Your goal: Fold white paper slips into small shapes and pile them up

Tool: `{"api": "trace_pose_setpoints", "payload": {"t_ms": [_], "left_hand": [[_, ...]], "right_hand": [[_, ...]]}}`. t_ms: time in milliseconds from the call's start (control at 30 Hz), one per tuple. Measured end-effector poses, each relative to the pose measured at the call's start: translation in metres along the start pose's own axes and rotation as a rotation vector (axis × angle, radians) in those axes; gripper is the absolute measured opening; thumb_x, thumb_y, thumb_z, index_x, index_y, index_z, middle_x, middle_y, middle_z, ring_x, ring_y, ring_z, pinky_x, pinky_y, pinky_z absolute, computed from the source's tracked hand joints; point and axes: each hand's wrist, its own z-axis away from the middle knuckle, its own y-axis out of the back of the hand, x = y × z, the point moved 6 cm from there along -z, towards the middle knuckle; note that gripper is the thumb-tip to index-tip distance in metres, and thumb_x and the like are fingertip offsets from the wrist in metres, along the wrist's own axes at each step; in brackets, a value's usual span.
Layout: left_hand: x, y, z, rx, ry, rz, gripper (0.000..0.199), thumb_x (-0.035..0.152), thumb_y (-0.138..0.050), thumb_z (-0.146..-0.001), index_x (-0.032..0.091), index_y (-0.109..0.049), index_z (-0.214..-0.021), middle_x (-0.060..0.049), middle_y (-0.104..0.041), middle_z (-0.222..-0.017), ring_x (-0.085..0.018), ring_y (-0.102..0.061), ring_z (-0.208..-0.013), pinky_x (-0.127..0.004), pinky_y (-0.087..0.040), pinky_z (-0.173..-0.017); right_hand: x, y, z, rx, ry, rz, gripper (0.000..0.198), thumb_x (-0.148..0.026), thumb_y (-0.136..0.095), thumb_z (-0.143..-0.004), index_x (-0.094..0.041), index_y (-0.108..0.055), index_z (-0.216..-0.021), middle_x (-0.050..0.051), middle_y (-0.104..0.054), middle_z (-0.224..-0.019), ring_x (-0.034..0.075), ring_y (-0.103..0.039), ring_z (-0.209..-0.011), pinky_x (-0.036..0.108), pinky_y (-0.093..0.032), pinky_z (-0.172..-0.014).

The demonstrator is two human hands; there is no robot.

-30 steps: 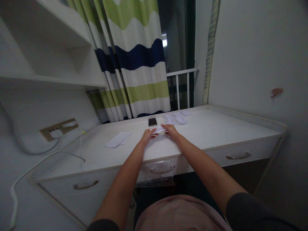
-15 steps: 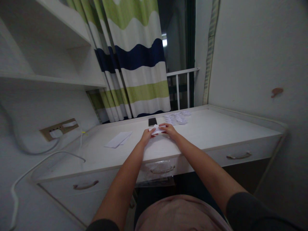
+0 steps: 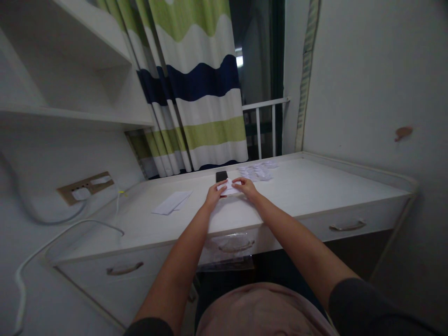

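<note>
Between my two hands is a small folded piece of white paper (image 3: 229, 188), held just over the desk top. My left hand (image 3: 213, 193) grips its left side, with the thumb on the near face. My right hand (image 3: 248, 188) has its fingers closed on the right side. A dark phone (image 3: 221, 176) lies just behind the paper. To the right of it, several small folded white paper pieces (image 3: 257, 171) are gathered at the back of the desk. White paper sheets (image 3: 172, 202) lie in a loose stack left of my left hand.
The white desk (image 3: 297, 191) has drawers with metal handles along its front. A white cable (image 3: 94, 222) bends over the left end, near a wall socket (image 3: 86, 187). A shelf (image 3: 77, 119) overhangs the left side, and a striped curtain (image 3: 210, 107) hangs behind.
The folded paper has tilted a little and shows more of its near face. The fingers of both hands have shifted slightly along it.
</note>
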Motion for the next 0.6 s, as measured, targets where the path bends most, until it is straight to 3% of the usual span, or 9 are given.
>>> {"api": "trace_pose_setpoints", "payload": {"t_ms": [267, 467, 600], "left_hand": [[0.0018, 0.0006, -0.0010, 0.041, -0.001, 0.011, 0.053, 0.028, -0.071, -0.062, 0.022, -0.057, -0.113, -0.006, -0.060, -0.105, -0.012, -0.058, -0.075, -0.021, -0.051, -0.058], [-0.0046, 0.0032, -0.0025, 0.039, -0.002, -0.055, 0.049, 0.025, -0.073, -0.057, 0.015, -0.061, -0.103, -0.007, -0.064, -0.091, -0.015, -0.059, -0.073, -0.024, -0.048, -0.062], [-0.0054, 0.0054, -0.0037, 0.055, -0.016, -0.106, 0.046, 0.023, -0.075, -0.052, 0.013, -0.061, -0.095, -0.007, -0.065, -0.082, -0.016, -0.059, -0.071, -0.027, -0.047, -0.066]], "right_hand": [[0.0007, -0.0022, -0.0003, -0.032, 0.020, -0.036, 0.029, -0.034, -0.069, -0.049, -0.017, -0.062, -0.073, -0.003, -0.056, -0.064, 0.011, -0.048, -0.058, 0.024, -0.039, -0.055], [-0.0045, -0.0051, 0.0025, -0.069, 0.052, -0.033, 0.024, -0.028, -0.068, -0.050, -0.018, -0.061, -0.071, -0.002, -0.058, -0.068, 0.011, -0.051, -0.064, 0.023, -0.041, -0.060], [-0.0034, -0.0094, 0.0046, -0.116, -0.006, -0.053, 0.027, -0.023, -0.068, -0.050, -0.018, -0.060, -0.075, -0.003, -0.059, -0.067, 0.011, -0.052, -0.061, 0.023, -0.042, -0.059]]}}
